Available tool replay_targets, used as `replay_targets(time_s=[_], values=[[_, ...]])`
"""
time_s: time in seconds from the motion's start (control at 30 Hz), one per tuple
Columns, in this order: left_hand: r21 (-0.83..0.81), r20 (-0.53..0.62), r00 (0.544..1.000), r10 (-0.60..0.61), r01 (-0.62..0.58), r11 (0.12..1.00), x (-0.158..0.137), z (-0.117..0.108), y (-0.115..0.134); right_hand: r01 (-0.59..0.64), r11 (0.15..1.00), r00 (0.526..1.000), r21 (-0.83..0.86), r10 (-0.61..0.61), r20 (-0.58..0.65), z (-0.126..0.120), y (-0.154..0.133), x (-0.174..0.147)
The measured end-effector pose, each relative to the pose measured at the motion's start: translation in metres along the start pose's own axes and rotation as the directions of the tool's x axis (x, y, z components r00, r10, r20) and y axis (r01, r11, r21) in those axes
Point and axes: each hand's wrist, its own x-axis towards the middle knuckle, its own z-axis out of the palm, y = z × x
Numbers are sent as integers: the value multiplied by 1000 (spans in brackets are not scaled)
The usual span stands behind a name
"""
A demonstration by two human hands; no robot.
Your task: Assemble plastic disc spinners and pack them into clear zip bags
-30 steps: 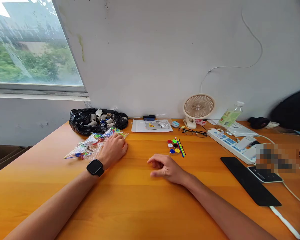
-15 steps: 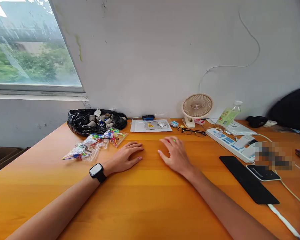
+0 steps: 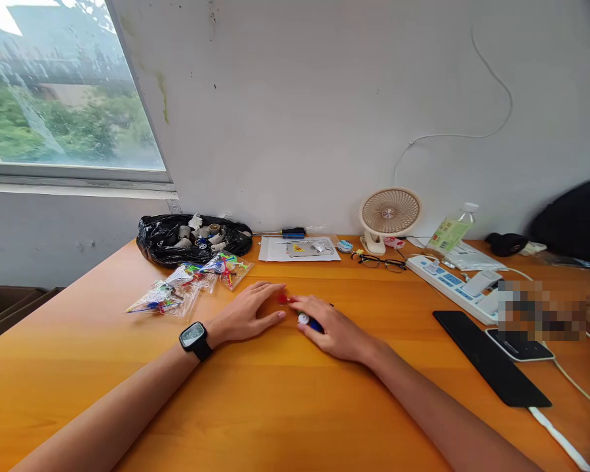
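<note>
My left hand (image 3: 248, 313) lies on the wooden table (image 3: 255, 406), palm down, with thumb and fingers apart and nothing in it. A small red piece (image 3: 282, 298), blurred, is just off its fingertips. Opposite, my right hand (image 3: 332, 330) arches low over the table, index finger and thumb apart. Between them shows a small white round piece (image 3: 303, 318) beside a dark blue piece (image 3: 315, 325). The palm partly covers these pieces, so their kind is unclear. A black smartwatch (image 3: 193, 336) is on my left wrist.
Clear bags of colourful plastic parts (image 3: 170, 292) lie left of my hands, before a black plastic bag (image 3: 152, 241) of cardboard rolls. Behind are a screwdriver (image 3: 292, 232), glasses (image 3: 383, 263) and a fan (image 3: 391, 211). A power strip (image 3: 447, 285) and a black slab (image 3: 489, 357) lie right.
My right hand has come down and left, nearer my left hand. The red, white and blue pieces now show at and under it. My left hand has hardly moved.
</note>
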Motion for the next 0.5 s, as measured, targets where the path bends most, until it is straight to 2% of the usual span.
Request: replay_targets(time_s=[0.07, 0.17, 0.3, 0.5], values=[[-39, 21, 1000, 17, -16, 999, 0, 1, 4, 45, 996, 998, 79, -47, 29, 1, -13, 0], [-65, 52, 997, 61, -58, 996, 0, 3, 11, 66, 994, 998, 82, -64, -24, -4, -19, 1], [-43, 26, 999, 43, -41, 998, 2, 6, 17, -19, 999, 992, 33, 23, -121, -14, -6, 1], [-137, -17, 1000, 24, -26, 990, 4, 10, 20, -85, 989, 986, 123, 101, -136, -10, 13, 3]])
